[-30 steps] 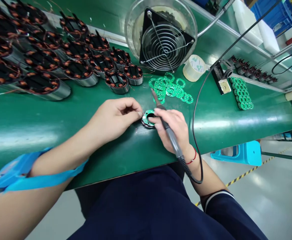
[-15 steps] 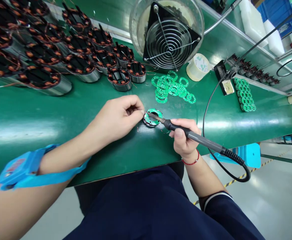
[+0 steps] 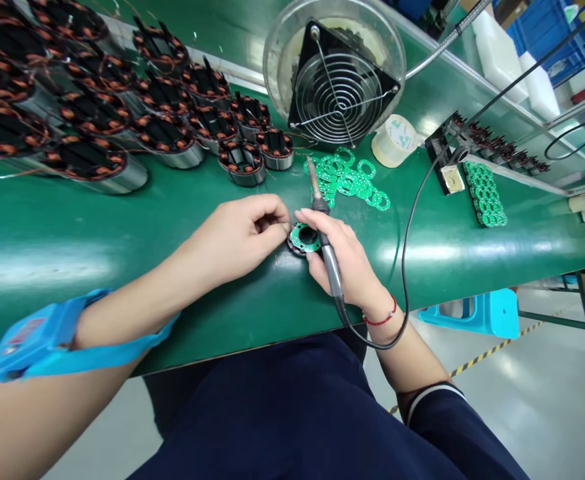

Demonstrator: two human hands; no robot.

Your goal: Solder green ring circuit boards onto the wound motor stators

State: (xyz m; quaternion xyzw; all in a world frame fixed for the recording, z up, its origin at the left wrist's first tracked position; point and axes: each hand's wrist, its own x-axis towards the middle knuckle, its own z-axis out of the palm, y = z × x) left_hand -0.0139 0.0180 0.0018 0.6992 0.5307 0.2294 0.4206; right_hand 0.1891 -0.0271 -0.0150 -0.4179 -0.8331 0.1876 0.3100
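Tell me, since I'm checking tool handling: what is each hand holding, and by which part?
The right hand holds the soldering iron by its dark handle, tip pointing away. The left hand pinches at the rim of the small stator; what it grips is too small to tell.

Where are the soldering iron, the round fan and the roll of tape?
soldering iron (image 3: pixel 328 261): head view, on its dark handle in the right hand.
round fan (image 3: pixel 339 87): head view, on the wire grille at its middle.
roll of tape (image 3: pixel 393 140): head view, on the roll's pale side wall.

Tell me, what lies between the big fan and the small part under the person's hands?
In the head view, a loose pile of green ring boards lies between fan and part; the soldering iron crosses it.
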